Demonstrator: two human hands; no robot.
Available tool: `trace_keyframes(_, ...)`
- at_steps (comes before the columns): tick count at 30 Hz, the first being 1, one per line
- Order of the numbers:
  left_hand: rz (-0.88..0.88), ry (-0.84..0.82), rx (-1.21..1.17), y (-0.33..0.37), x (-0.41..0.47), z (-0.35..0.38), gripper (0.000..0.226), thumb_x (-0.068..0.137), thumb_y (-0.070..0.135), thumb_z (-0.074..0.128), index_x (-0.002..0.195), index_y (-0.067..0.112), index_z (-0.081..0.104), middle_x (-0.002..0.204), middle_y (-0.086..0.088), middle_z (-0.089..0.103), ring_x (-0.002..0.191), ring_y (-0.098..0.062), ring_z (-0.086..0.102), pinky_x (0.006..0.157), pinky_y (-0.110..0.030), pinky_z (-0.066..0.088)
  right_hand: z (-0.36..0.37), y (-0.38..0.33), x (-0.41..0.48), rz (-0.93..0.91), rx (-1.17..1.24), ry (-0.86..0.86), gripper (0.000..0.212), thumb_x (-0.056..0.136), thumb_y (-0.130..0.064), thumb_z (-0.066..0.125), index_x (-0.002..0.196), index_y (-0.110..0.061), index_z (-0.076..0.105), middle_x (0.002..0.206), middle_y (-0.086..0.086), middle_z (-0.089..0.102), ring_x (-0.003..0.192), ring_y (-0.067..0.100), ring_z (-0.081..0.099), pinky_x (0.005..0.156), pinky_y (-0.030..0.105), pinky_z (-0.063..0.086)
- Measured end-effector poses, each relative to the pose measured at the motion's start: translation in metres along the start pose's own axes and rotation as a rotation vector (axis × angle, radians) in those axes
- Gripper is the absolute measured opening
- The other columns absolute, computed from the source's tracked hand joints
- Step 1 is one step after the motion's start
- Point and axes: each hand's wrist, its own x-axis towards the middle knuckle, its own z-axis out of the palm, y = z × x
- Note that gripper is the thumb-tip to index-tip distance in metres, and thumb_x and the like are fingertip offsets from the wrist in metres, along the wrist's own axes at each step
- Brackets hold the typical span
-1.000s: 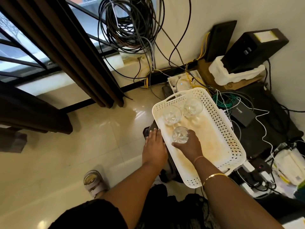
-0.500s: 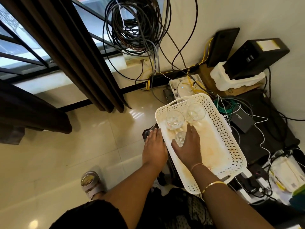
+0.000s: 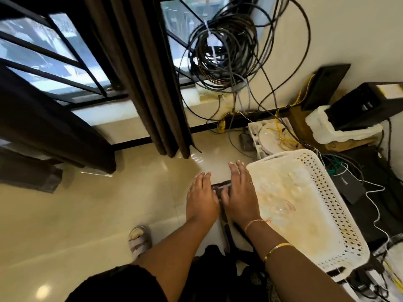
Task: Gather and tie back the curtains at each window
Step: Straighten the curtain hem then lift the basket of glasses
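Change: the right hand [image 3: 239, 192] has let go of the glass and come out of the white basket [image 3: 340, 203]; it now lies beside the left hand [image 3: 202, 197].
Hands: both palm-down, fingers straight and slightly spread, holding nothing, over a dark object [image 3: 221, 188] between them.
Curtain: the dark brown curtain [image 3: 148, 83] hangs in loose folds beyond the fingertips, apart from both hands.
Axis: it runs top to bottom, its hem pointing at the tiled floor.
Second curtain: the left curtain [image 3: 54, 127] is well apart from the left hand.
Basket: just right of the right hand, holding clear glasses [image 3: 282, 207], too blurred to count.
Wall: a cable coil [image 3: 224, 51] hangs beside the window.
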Motion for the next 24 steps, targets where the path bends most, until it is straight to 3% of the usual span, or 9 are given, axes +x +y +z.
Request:
trace_keyframes(3,-0.016,0.01,-0.004,-0.026,0.009,-0.027,0.052,0.095,0.018,0.039,0.144,0.015,0.023,0.151,-0.004,0.024,0.139,-0.017,0.021,0.113,-0.028,0.019,0.016,-0.039,0.016,-0.066,-0.021,-0.02,0.058,0.079,-0.005,0.054,0.134,0.001,0.041,0.14,0.024,0.039,0.133,0.036,0.037,0.109,0.039,0.033)
trace_keyframes(7,-0.034,0.045,0.006,-0.072,0.03,-0.071,0.052,0.095,0.016,0.039,0.144,0.014,0.023,0.151,-0.003,0.025,0.138,-0.015,0.024,0.112,-0.025,0.019,0.043,-0.102,0.046,-0.107,-0.04,-0.053,0.057,0.087,-0.009,0.048,0.141,-0.004,0.032,0.147,0.016,0.032,0.14,0.025,0.028,0.113,0.026,0.02)
trace_keyframes(12,-0.061,0.088,0.006,-0.13,0.067,-0.137,0.054,0.095,0.014,0.04,0.146,0.014,0.022,0.153,-0.004,0.023,0.14,-0.017,0.022,0.115,-0.03,0.021,0.075,-0.181,0.085,-0.132,0.043,-0.099,0.055,0.09,-0.005,0.044,0.143,-0.006,0.031,0.148,0.012,0.033,0.139,0.021,0.029,0.114,0.025,0.022)
trace_keyframes(16,-0.059,0.146,0.017,-0.179,0.1,-0.187,0.055,0.093,0.013,0.042,0.144,0.017,0.025,0.152,-0.002,0.025,0.14,-0.016,0.022,0.113,-0.028,0.023,0.102,-0.238,0.116,-0.171,0.131,-0.147,0.058,0.087,0.003,0.042,0.143,-0.006,0.028,0.148,0.011,0.033,0.141,0.019,0.026,0.114,0.019,0.015)
trace_keyframes(24,-0.073,0.183,0.13,-0.236,0.153,-0.237,0.051,0.094,0.02,0.042,0.144,0.016,0.027,0.151,-0.002,0.026,0.139,-0.014,0.022,0.113,-0.027,0.018,0.139,-0.297,0.177,-0.209,0.149,-0.209,0.061,0.09,-0.003,0.047,0.145,-0.013,0.024,0.149,0.004,0.032,0.139,0.013,0.029,0.107,0.016,0.024)
